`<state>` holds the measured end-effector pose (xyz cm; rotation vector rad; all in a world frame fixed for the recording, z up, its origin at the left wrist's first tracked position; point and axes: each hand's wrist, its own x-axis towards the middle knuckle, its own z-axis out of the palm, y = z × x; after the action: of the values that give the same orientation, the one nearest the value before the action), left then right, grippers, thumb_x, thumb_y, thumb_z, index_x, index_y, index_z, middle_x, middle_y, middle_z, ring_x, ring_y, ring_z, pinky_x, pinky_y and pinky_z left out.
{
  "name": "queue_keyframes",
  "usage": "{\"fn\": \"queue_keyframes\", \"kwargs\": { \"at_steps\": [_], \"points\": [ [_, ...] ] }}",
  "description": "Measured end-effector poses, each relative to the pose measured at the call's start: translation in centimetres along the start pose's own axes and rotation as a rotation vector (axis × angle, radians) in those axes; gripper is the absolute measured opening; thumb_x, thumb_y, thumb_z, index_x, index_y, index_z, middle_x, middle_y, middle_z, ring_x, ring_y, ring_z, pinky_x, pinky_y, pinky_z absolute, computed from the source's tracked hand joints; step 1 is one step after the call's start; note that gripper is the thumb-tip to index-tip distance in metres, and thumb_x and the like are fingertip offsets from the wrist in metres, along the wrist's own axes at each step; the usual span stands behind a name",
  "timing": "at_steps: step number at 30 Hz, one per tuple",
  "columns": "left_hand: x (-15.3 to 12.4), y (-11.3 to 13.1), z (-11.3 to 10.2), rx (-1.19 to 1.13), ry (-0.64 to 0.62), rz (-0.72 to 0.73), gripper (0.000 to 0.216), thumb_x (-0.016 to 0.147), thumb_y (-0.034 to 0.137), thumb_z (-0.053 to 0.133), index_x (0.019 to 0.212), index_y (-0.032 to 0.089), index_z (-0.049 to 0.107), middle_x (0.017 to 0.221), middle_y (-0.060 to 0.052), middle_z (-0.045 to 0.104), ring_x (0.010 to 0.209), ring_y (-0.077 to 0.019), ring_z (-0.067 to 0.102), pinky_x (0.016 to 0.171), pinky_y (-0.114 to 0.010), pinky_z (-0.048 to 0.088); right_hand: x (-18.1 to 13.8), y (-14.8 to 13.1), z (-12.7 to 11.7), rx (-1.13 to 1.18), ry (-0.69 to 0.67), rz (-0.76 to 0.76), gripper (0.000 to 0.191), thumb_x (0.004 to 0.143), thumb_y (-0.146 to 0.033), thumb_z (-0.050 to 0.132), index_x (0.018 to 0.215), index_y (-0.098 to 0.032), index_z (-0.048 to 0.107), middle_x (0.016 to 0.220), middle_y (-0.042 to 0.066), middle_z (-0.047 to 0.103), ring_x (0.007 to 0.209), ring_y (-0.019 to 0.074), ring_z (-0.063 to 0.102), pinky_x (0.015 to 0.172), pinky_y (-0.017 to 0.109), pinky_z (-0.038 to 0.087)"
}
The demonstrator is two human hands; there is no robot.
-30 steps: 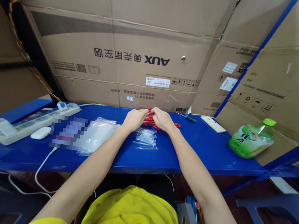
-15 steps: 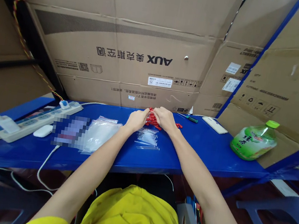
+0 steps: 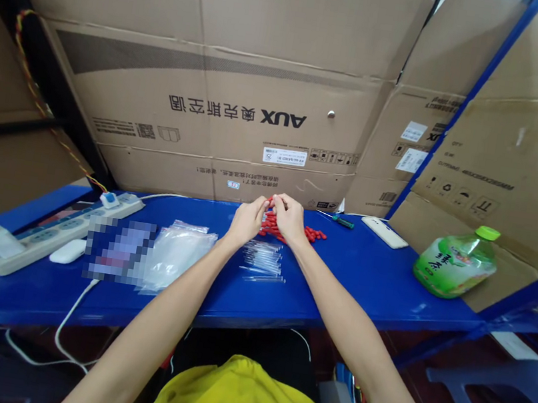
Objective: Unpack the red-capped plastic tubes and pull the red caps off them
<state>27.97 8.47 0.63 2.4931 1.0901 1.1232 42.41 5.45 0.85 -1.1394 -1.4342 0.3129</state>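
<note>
My left hand (image 3: 246, 220) and my right hand (image 3: 290, 219) meet over the far half of the blue table, fingertips pinched together. A small red piece (image 3: 270, 200) shows between them, held by both hands; its exact kind is too small to tell. Under and beside my right hand spreads a pile of small red pieces (image 3: 314, 235), partly hidden by the hands. Nearer to me lies a row of thin clear rods or tubes (image 3: 263, 261), side by side. Clear plastic bags (image 3: 180, 252) lie flat to the left of my left forearm.
On the left are a white power strip (image 3: 63, 225), a white rounded case (image 3: 68, 251) and a blurred-out device with a cable. A screwdriver (image 3: 341, 221), white phone-like slab (image 3: 384, 233) and green tea bottle (image 3: 457, 262) stand or lie right. Cardboard (image 3: 247, 77) walls the back.
The view has tilted up slightly, so everything sits lower. My hands remain close together over the red pile, and the right one has shifted a little, showing more red pieces beside it.
</note>
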Motion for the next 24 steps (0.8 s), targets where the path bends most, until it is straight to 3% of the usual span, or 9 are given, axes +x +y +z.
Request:
{"fn": "queue_keyframes", "kwargs": {
  "at_steps": [5, 9, 12, 15, 18, 21, 24],
  "points": [
    [-0.4, 0.3, -0.3, -0.300, -0.005, 0.060, 0.041, 0.107, 0.048, 0.030, 0.086, 0.020, 0.053, 0.073, -0.001, 0.058, 0.066, -0.0137, 0.052, 0.066, -0.025, 0.039, 0.2, -0.2, -0.3, 0.536, -0.166, 0.152, 0.046, 0.086, -0.068, 0.062, 0.075, -0.024, 0.054, 0.061, -0.006, 0.041, 0.056, 0.0119, 0.039, 0.057, 0.025, 0.038],
    [-0.8, 0.2, -0.1, -0.536, -0.046, -0.015, 0.047, 0.105, 0.058, 0.033, 0.079, 0.021, 0.047, 0.065, 0.002, 0.048, 0.059, -0.0125, 0.042, 0.060, -0.024, 0.037, -0.1, -0.4, -0.2, 0.722, -0.280, 0.241, 0.047, 0.083, -0.065, 0.070, 0.072, -0.024, 0.049, 0.059, -0.007, 0.035, 0.053, 0.0108, 0.032, 0.053, 0.024, 0.036],
    [-1.0, 0.0, -0.3, -0.476, -0.033, -0.065, 0.050, 0.105, 0.057, 0.033, 0.076, 0.020, 0.048, 0.066, 0.001, 0.051, 0.061, -0.0135, 0.045, 0.061, -0.025, 0.036, -0.3, 0.0, 0.0, 0.598, -0.281, 0.255, 0.049, 0.087, -0.068, 0.063, 0.071, -0.024, 0.049, 0.057, -0.007, 0.036, 0.050, 0.0105, 0.029, 0.049, 0.024, 0.032],
    [-1.0, 0.0, -0.7, -0.328, -0.028, -0.067, 0.048, 0.106, 0.051, 0.033, 0.074, 0.020, 0.053, 0.067, 0.000, 0.057, 0.063, -0.0153, 0.052, 0.064, -0.026, 0.037, -0.6, 0.3, 0.1, 0.300, -0.177, 0.133, 0.049, 0.092, -0.067, 0.056, 0.070, -0.023, 0.050, 0.061, -0.004, 0.045, 0.056, 0.0120, 0.040, 0.055, 0.025, 0.036],
    [-1.0, 0.4, -0.9, -0.294, -0.078, -0.049, 0.036, 0.106, 0.045, 0.037, 0.091, 0.023, 0.062, 0.068, 0.000, 0.062, 0.065, -0.0177, 0.060, 0.068, -0.027, 0.042, -0.9, 0.2, 0.1, 0.095, -0.065, 0.052, 0.040, 0.098, -0.058, 0.050, 0.079, -0.023, 0.055, 0.070, -0.002, 0.056, 0.066, 0.0145, 0.052, 0.065, 0.026, 0.043],
    [-1.1, 0.9, -0.6, -0.393, -0.056, -0.106, 0.030, 0.105, 0.044, 0.042, 0.121, 0.025, 0.059, 0.077, -0.001, 0.071, 0.076, -0.0205, 0.069, 0.075, -0.029, 0.047, -1.4, 0.2, 0.3, 0.140, -0.004, 0.086, 0.028, 0.098, -0.053, 0.052, 0.097, -0.025, 0.054, 0.081, 0.000, 0.063, 0.069, 0.0163, 0.059, 0.066, 0.027, 0.047],
    [-0.8, 1.3, -0.2, -0.641, 0.083, -0.224, 0.032, 0.102, 0.050, 0.047, 0.118, 0.024, 0.055, 0.096, -0.005, 0.077, 0.094, -0.0222, 0.072, 0.085, -0.032, 0.051, -1.9, 0.2, 0.6, 0.088, 0.029, 0.107, 0.026, 0.099, -0.050, 0.050, 0.109, -0.026, 0.050, 0.093, 0.004, 0.068, 0.082, 0.0200, 0.066, 0.072, 0.030, 0.050]
  ]
}}
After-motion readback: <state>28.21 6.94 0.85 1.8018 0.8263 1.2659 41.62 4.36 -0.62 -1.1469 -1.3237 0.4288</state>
